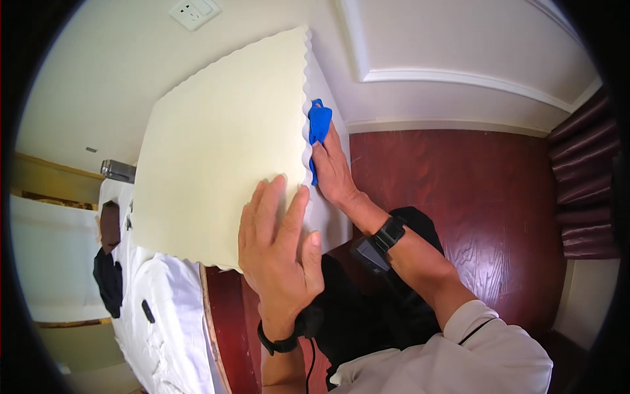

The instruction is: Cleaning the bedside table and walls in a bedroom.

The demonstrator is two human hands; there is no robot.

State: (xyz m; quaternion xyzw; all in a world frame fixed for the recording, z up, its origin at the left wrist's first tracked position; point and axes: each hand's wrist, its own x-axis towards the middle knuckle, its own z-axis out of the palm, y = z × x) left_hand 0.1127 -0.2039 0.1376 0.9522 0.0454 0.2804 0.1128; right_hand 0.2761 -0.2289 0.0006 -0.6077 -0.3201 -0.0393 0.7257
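Observation:
A cream cabinet or table (221, 147) with a scalloped top edge stands against the wall in front of me. My left hand (280, 246) rests flat on its top near the close right corner, fingers spread and nothing held. On the white right side, just below the scalloped edge, my right hand (334, 167) presses a blue cloth (320, 123) against the surface. Part of the cloth hangs below the thumb along the edge. The right fingers are partly hidden by the cloth.
A bed with a white sheet (167, 295) lies at the left, bearing dark cloth items (109, 280) and a small black object (147, 311). A wall socket (194, 12) is above. Dark red wooden floor (457, 187) spreads at the right, beside a maroon curtain (585, 182).

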